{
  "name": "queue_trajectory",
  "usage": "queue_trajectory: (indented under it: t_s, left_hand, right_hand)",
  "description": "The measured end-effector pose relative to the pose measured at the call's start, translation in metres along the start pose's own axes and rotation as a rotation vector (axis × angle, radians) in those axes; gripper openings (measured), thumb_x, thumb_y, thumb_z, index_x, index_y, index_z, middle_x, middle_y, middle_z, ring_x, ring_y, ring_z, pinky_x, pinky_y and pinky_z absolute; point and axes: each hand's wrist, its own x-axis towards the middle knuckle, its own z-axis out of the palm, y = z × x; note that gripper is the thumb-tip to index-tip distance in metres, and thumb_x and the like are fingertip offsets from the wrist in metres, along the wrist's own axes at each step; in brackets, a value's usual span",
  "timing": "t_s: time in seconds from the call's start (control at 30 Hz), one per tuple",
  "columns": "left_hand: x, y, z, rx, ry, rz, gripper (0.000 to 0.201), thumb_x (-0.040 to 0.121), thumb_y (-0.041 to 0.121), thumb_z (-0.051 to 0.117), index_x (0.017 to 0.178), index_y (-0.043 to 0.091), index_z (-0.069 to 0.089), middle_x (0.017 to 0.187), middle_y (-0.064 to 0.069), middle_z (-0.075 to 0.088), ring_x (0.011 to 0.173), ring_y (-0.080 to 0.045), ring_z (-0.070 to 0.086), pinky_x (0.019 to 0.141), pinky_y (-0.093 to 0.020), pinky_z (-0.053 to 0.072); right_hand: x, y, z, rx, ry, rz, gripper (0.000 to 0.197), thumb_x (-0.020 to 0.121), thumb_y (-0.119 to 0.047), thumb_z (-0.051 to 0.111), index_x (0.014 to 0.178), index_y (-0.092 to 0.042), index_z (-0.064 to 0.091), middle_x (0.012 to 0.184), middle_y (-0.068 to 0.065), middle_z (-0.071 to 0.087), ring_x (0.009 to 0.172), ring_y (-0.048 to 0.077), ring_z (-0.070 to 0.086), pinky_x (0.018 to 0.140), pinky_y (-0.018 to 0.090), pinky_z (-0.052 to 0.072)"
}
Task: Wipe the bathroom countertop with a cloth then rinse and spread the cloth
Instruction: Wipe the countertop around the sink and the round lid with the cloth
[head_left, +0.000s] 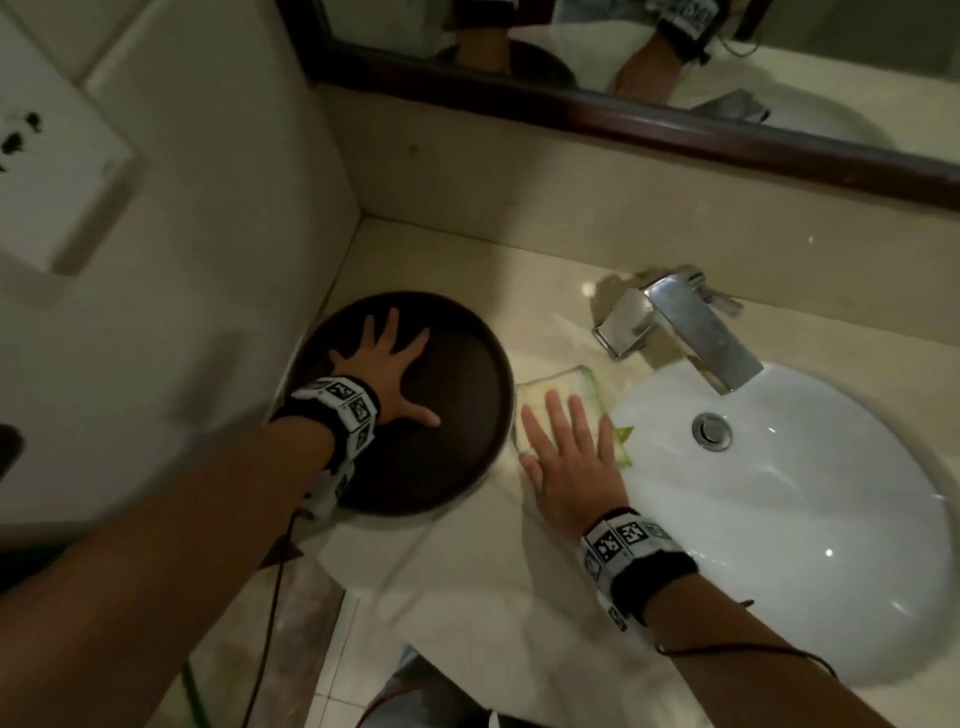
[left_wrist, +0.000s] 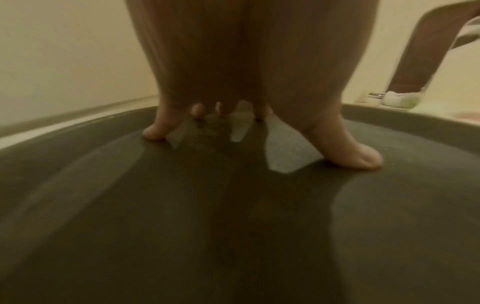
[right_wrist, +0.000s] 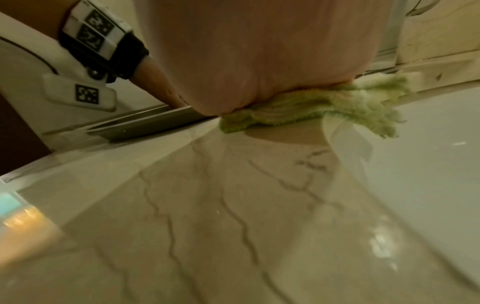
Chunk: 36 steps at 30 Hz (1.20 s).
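Observation:
A folded pale green and white cloth (head_left: 558, 383) lies on the beige marble countertop (head_left: 467, 571) between a round dark tray (head_left: 457, 415) and the white sink (head_left: 805, 519). My right hand (head_left: 563, 447) lies flat on the cloth with straight fingers, pressing it down; in the right wrist view the cloth (right_wrist: 337, 105) sticks out from under the palm. My left hand (head_left: 387, 374) rests spread and flat inside the dark tray; in the left wrist view its fingertips (left_wrist: 363, 158) touch the tray (left_wrist: 233, 226) floor.
A chrome faucet (head_left: 680, 327) stands behind the sink, whose drain (head_left: 710, 430) is at its middle. The backsplash and a dark-framed mirror (head_left: 623, 114) rise behind. A tiled wall closes the left side. The countertop's front edge drops to the floor at bottom left.

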Motion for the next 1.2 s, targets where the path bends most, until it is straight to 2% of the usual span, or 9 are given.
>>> queue_trajectory:
  t_s: [0.2, 0.33, 0.47, 0.63, 0.83, 0.93, 0.97, 1.1, 1.2]
  left_hand:
    - [0.035, 0.003, -0.032, 0.062, -0.033, 0.068, 0.125, 0.058, 0.077, 0.069, 0.146, 0.047, -0.015, 0.155, 0.002, -0.031, 0.144, -0.031, -0.023, 0.109, -0.072, 0.008]
    - [0.065, 0.009, -0.050, -0.047, 0.030, 0.018, 0.127, 0.057, 0.078, 0.068, 0.149, 0.042, -0.012, 0.157, -0.004, -0.026, 0.144, -0.038, -0.019, 0.108, -0.072, 0.011]
    - [0.084, 0.010, -0.060, -0.034, 0.064, 0.052, 0.125, 0.058, 0.079, 0.066, 0.149, 0.041, -0.010, 0.158, -0.004, -0.023, 0.144, -0.039, -0.017, 0.108, -0.073, 0.011]
    - [0.091, 0.010, -0.067, -0.008, 0.047, 0.085, 0.124, 0.060, 0.075, 0.069, 0.150, 0.039, -0.008, 0.158, -0.006, -0.023, 0.143, -0.041, -0.018, 0.109, -0.070, 0.012]
    - [0.085, 0.016, -0.067, 0.024, 0.070, 0.084, 0.116, 0.069, 0.070, 0.067, 0.152, 0.034, -0.005, 0.159, -0.008, -0.019, 0.144, -0.042, -0.013, 0.115, -0.061, 0.010]
    - [0.067, 0.027, -0.061, 0.137, 0.106, 0.146, 0.090, 0.085, 0.059, 0.058, 0.154, 0.029, 0.008, 0.161, -0.009, -0.004, 0.146, -0.039, 0.003, 0.117, -0.051, 0.018]
    - [0.058, 0.031, -0.057, 0.151, 0.131, 0.170, 0.080, 0.089, 0.053, 0.056, 0.153, 0.028, 0.015, 0.161, -0.008, 0.004, 0.145, -0.036, 0.012, 0.116, -0.047, 0.023]
    - [0.006, 0.046, -0.035, 0.032, 0.253, 0.227, 0.044, 0.094, 0.037, 0.053, 0.137, 0.027, 0.050, 0.147, -0.001, 0.044, 0.131, -0.027, 0.043, 0.110, -0.038, 0.036]
    - [-0.036, 0.059, -0.015, -0.057, 0.285, 0.276, 0.036, 0.096, 0.030, 0.049, 0.131, 0.026, 0.056, 0.136, 0.000, 0.054, 0.123, -0.024, 0.050, 0.106, -0.037, 0.040]
  right_hand:
    - [-0.002, -0.002, -0.001, 0.030, 0.023, 0.007, 0.057, 0.096, -0.043, 0.025, 0.151, -0.027, 0.023, 0.160, 0.009, 0.021, 0.146, 0.035, 0.019, 0.113, 0.060, 0.019]
    - [0.000, -0.002, 0.000, 0.037, 0.032, 0.015, 0.057, 0.097, -0.043, 0.023, 0.152, -0.029, 0.022, 0.161, 0.007, 0.018, 0.147, 0.034, 0.016, 0.115, 0.059, 0.014]
    - [-0.001, -0.003, -0.001, 0.013, 0.016, 0.019, 0.058, 0.097, -0.043, 0.024, 0.153, -0.029, 0.022, 0.161, 0.008, 0.017, 0.147, 0.034, 0.016, 0.114, 0.060, 0.018]
    - [0.001, -0.002, 0.000, 0.014, 0.023, 0.030, 0.059, 0.096, -0.044, 0.024, 0.153, -0.030, 0.021, 0.161, 0.008, 0.017, 0.147, 0.033, 0.015, 0.112, 0.058, 0.013]
    - [0.003, -0.003, -0.003, -0.008, -0.024, 0.049, 0.059, 0.095, -0.045, 0.022, 0.153, -0.030, 0.017, 0.160, 0.008, 0.019, 0.147, 0.034, 0.019, 0.114, 0.059, 0.020]
    - [0.003, -0.005, -0.006, 0.002, -0.075, 0.077, 0.060, 0.092, -0.043, 0.024, 0.151, -0.029, 0.025, 0.159, 0.008, 0.025, 0.144, 0.035, 0.026, 0.110, 0.060, 0.025]
    - [0.003, -0.006, -0.007, 0.005, -0.086, 0.083, 0.061, 0.092, -0.044, 0.022, 0.152, -0.029, 0.023, 0.160, 0.007, 0.022, 0.145, 0.034, 0.024, 0.111, 0.059, 0.023]
    - [0.002, -0.006, -0.012, -0.027, -0.135, 0.077, 0.064, 0.090, -0.046, 0.000, 0.152, -0.034, -0.011, 0.162, 0.003, -0.013, 0.149, 0.032, -0.007, 0.116, 0.056, 0.002]
    - [0.001, -0.008, -0.020, -0.048, -0.198, 0.056, 0.059, 0.099, -0.042, 0.011, 0.151, -0.033, -0.017, 0.160, 0.003, -0.023, 0.147, 0.030, -0.017, 0.117, 0.057, -0.001]
